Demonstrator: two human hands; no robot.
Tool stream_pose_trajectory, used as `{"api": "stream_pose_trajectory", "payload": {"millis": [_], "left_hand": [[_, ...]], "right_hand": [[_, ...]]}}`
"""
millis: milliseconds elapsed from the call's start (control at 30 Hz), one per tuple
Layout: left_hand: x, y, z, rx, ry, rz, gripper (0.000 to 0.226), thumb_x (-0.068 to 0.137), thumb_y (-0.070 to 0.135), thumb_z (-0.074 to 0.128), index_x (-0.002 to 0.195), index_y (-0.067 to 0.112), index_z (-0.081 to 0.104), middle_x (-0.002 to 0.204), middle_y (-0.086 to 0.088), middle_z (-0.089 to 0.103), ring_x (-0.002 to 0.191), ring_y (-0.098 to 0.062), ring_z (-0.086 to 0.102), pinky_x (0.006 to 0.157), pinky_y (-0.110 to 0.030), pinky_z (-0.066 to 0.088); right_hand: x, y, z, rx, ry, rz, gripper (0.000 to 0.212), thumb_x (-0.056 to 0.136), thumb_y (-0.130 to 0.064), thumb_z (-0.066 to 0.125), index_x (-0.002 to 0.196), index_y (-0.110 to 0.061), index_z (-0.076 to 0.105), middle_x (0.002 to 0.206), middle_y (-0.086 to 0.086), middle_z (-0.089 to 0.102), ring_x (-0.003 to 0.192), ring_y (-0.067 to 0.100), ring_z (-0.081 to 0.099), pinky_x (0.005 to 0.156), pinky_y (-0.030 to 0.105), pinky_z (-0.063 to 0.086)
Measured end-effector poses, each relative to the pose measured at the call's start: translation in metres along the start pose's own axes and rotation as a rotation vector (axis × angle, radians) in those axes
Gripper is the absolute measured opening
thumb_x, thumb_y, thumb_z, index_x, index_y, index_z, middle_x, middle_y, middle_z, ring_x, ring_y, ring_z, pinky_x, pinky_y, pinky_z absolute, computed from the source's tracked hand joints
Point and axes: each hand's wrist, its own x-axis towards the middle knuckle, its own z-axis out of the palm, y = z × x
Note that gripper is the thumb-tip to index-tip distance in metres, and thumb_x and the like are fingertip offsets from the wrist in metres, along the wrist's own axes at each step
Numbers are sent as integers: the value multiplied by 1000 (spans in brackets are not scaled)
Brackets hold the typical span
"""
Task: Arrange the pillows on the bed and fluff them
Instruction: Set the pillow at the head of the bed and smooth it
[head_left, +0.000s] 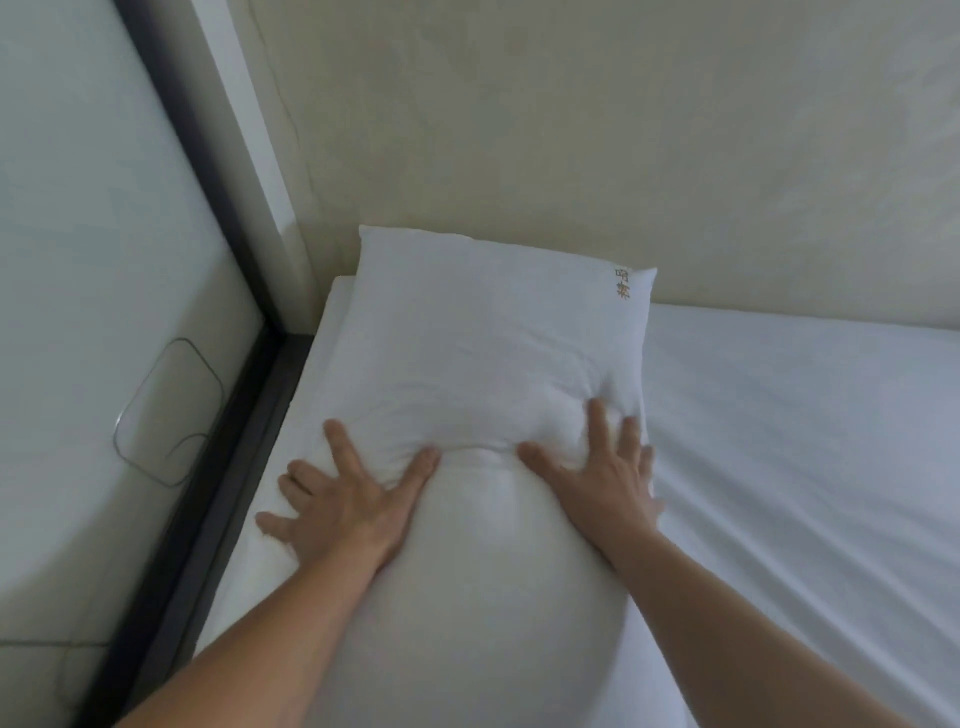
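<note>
A white pillow (483, 332) with small gold embroidery near its far right corner lies lengthwise on the bed (805, 441), its far end against the wall. My left hand (337, 499) presses flat on its left side with fingers spread. On the pillow's right side my right hand (602, 467) also pushes down with fingers apart. The cloth is dented and creased between the two hands, and the near part of the pillow bulges up. Neither hand grips anything.
A cream wall (571, 130) runs behind the bed. A dark frame (228, 457) borders the bed on the left, with a frosted glass panel (78, 260) beyond it. White sheet stretches to the right of the pillow.
</note>
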Motion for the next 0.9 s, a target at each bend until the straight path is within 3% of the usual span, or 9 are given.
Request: {"api": "stream_pose_trajectory", "payload": {"millis": [100,167,267,367,500,600,767,833,900], "left_hand": [[-8,3,1,41,35,57,115,54,99,10,146,33,-5,128,-19,41,113,-36,42,92,-51,35],[-19,14,-3,4,48,117,102,65,92,19,146,31,3,122,-17,46,103,-35,49,82,-45,40],[-33,17,-20,-53,92,145,93,71,86,25,143,29,15,115,-15,47,94,-32,51,72,-41,36],[-38,4,-26,89,113,125,93,72,86,22,143,27,21,120,-15,42,102,-33,45,82,-44,34],[-23,29,-24,80,152,253,79,79,77,15,145,36,4,144,-10,18,125,-37,26,98,-57,25],[-11,53,-23,-32,21,302,75,76,81,9,141,49,-10,157,0,-6,139,-40,6,107,-63,15],[-11,73,-18,85,117,539,78,74,83,3,140,47,-17,156,2,-25,141,-37,-19,108,-65,-7],[-8,94,-18,118,242,666,73,77,78,-3,141,45,-17,157,2,-25,141,-33,-23,106,-65,-12],[2,106,-14,135,299,726,67,82,72,-7,142,44,-16,158,4,-22,142,-30,-23,105,-66,-13]], "right_hand": [[-4,10,6,81,-25,120,113,51,-93,48,143,-46,2,142,15,33,123,38,43,93,47,37],[3,3,-6,61,22,67,101,60,-83,55,143,-41,16,126,16,46,109,37,53,81,40,40],[11,-13,-36,91,100,-38,82,66,-72,64,136,-41,34,111,10,48,99,36,56,75,37,39],[5,-11,-54,-26,77,-42,84,63,-80,58,135,-44,33,104,6,39,95,37,56,74,38,38],[-4,2,-46,-107,41,14,91,63,-91,35,138,-42,21,116,21,49,106,40,54,82,44,39],[-15,7,-33,7,1,52,89,63,-90,33,136,-43,18,117,25,53,110,40,52,80,44,34],[-12,7,-36,-50,-30,154,92,67,-88,32,142,-43,7,136,20,33,123,41,39,96,50,31],[-4,0,-39,-252,209,-59,86,75,-82,24,146,-40,-2,155,12,12,139,35,18,107,54,19],[10,-14,-36,-290,319,-449,71,86,-72,17,147,-41,-3,160,-3,-1,144,23,1,113,49,7]]}}
